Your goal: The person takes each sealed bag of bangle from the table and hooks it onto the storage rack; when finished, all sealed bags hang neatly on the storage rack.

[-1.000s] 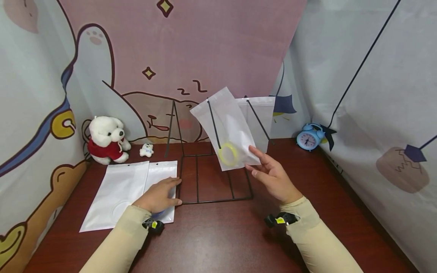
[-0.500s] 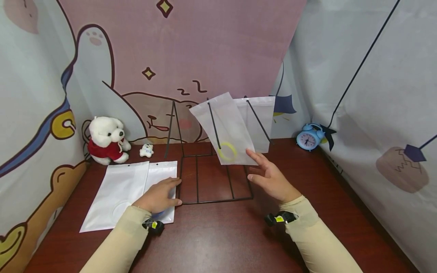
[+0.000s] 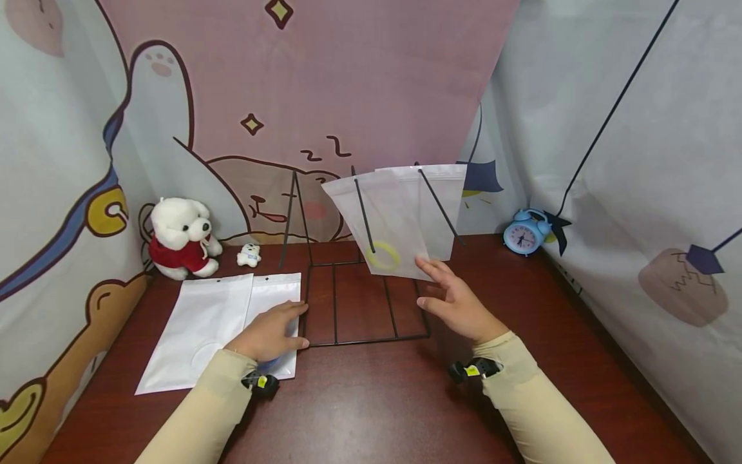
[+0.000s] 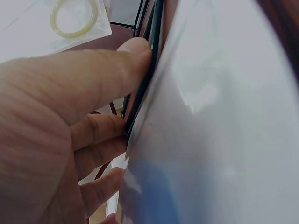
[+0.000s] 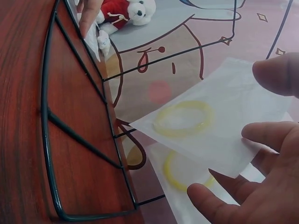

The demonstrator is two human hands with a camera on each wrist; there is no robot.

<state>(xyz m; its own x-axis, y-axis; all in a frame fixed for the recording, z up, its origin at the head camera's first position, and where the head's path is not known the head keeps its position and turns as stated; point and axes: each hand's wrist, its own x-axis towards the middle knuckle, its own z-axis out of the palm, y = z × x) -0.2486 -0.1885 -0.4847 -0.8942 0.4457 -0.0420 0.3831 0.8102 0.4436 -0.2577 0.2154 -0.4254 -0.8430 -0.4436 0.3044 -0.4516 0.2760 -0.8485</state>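
A wooden table [image 3: 359, 406] is topped by a black wire rack [image 3: 334, 303]; flat bags [image 3: 211, 328] are laid at left. A tilted bag [image 3: 390, 216] is hung at the rack's middle. The rack's left edge is touched by the left hand [image 3: 269, 332], thumb and fingers apart; the bag's lower right corner is touched by the right hand [image 3: 460, 306], fingers parted. Inside it a yellow ring [image 5: 180, 132] is seen

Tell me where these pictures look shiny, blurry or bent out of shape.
Head view: a pale sheen on the red-brown tabletop; left wrist view: the white zip bag is blurred, with glare, its blue patch out of focus; right wrist view: the front bar of the dark wire rack bows, probably lens distortion, though straight in the head view.
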